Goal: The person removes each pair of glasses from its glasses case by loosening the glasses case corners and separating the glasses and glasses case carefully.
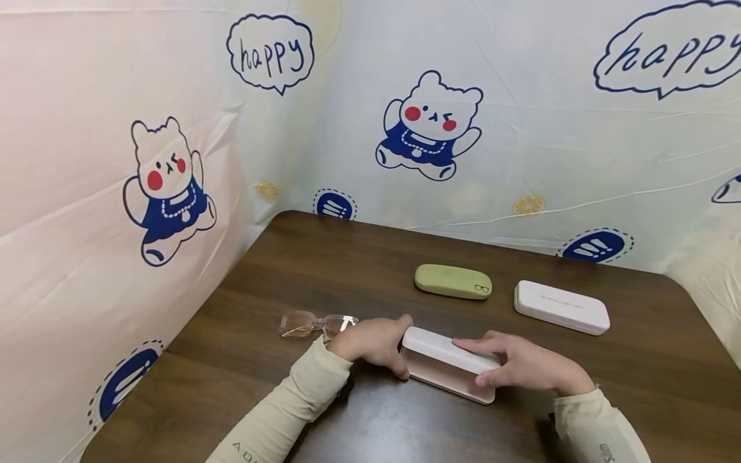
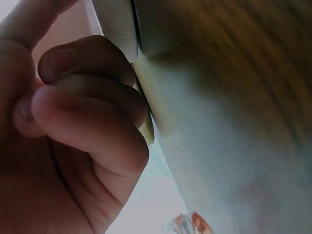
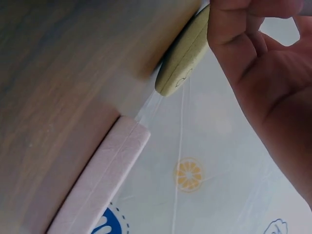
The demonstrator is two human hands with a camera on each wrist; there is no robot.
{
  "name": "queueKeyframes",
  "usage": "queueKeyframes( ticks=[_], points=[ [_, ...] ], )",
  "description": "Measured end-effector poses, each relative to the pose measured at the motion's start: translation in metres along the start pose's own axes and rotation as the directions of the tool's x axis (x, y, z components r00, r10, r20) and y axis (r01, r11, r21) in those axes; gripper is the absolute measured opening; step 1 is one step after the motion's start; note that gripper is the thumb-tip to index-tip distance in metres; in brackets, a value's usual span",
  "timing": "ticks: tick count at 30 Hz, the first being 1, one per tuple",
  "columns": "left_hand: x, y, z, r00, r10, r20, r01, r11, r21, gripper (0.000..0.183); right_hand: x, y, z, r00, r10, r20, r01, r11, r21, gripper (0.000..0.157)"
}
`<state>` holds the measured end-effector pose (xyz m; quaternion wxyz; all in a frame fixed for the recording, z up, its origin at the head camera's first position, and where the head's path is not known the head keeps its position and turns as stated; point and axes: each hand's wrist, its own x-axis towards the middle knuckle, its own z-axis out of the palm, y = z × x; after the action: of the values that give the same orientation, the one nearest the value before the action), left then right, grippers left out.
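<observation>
A white glasses case [image 1: 431, 341] sits on the table in front of me, its lid partly raised so that the pinkish inside shows along the near side. My left hand [image 1: 376, 344] grips its left end, with curled fingers [image 2: 97, 129] large in the left wrist view. At the right end my right hand [image 1: 523, 363] holds the case, index finger along the top of the lid and thumb at the front edge. Clear-framed glasses [image 1: 303, 325] lie just left of my left hand, partly covered by it.
Behind the held case lies a green glasses case [image 1: 448, 281]. To its right is another white glasses case [image 1: 561, 307], closed. The brown wooden table [image 1: 243, 360] meets a printed cloth [image 1: 347, 116] at the back and left.
</observation>
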<state>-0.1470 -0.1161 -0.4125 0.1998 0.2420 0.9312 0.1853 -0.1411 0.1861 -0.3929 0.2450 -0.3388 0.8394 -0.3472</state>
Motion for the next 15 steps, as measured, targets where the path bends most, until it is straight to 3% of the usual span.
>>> queueKeyframes(
  ticks=[8,15],
  points=[
    [0.000,0.002,-0.001,1.000,-0.003,-0.007,0.003,0.999,0.049,0.063,0.002,-0.016,0.013,0.994,0.096,-0.043,-0.103,0.974,-0.201,0.087],
    [-0.003,0.004,-0.001,1.000,0.001,-0.012,0.000,0.996,0.090,0.062,0.004,-0.023,0.024,0.997,0.064,-0.046,-0.075,0.943,-0.326,0.095]
  ],
)
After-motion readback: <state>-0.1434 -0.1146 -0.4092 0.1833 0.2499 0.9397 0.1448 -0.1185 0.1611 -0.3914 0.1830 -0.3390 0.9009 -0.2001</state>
